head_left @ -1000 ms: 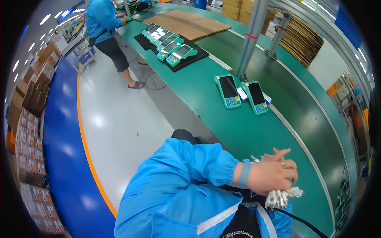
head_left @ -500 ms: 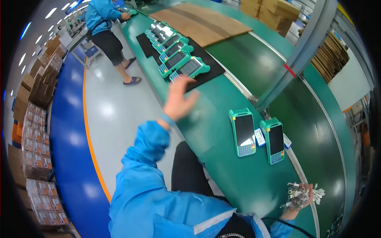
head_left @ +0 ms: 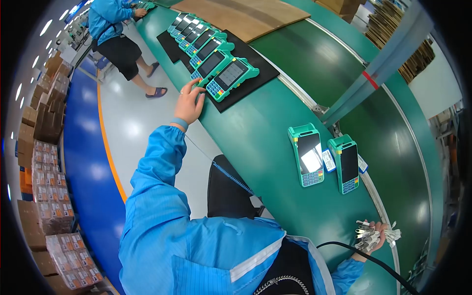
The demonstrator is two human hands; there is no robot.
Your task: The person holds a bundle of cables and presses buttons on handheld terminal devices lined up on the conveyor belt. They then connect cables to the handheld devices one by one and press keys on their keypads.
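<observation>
My left hand is at the near edge of a row of green card payment terminals, its fingers apart and the fingertips by the lower corners of the two nearest ones. The closest payment terminal has a lit screen and lies tilted on a black mat. Whether my fingertips touch it I cannot tell. At the lower right, my right hand is closed around a bundle of short white cables. Two more terminals, a left one and a right one, lie on the green bench between my hands.
Small white-and-blue labelled pieces lie beside the two terminals. A metal post rises from the rail. A brown board lies on the far bench. A co-worker stands at far left. A coiled blue cord hangs from my left wrist.
My left hand has moved left and up to the edge of the terminal row, uncovering the nearest terminal. My right hand still holds the cables. The view has shifted slightly.
</observation>
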